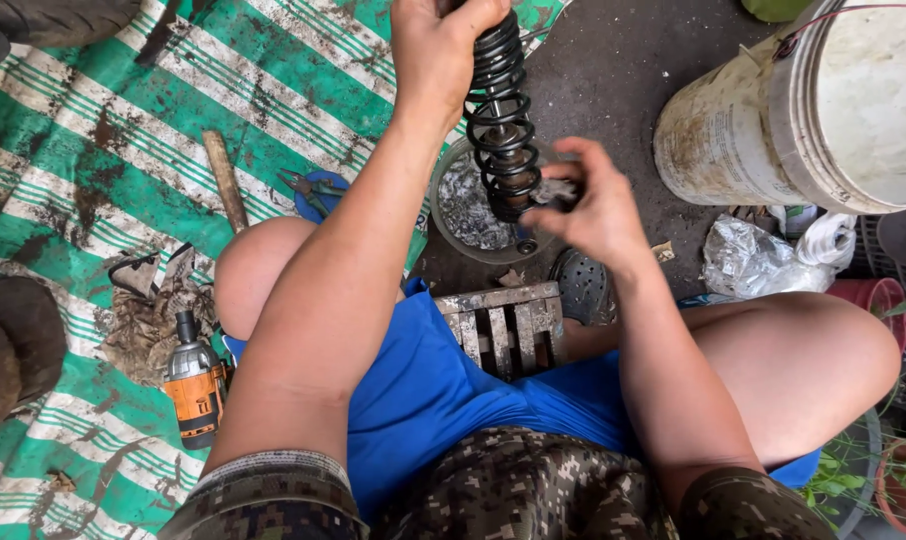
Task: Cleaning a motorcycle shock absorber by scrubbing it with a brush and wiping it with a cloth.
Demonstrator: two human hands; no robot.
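Fingers of the left hand [438, 45] clench a black coil spring shock absorber [501, 120]; right hand [588, 205] fingers pinch its lower end.

Dirty green striped mat [93, 170] over dark concrete floor [613, 70]

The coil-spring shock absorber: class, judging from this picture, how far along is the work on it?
Done: the shock absorber is off any vehicle, held upright over a round tray. In hand: the left hand grips its top; the right hand works at its lower end. Left: the spring is still on the rod; pliers and cordless driver lie unused.
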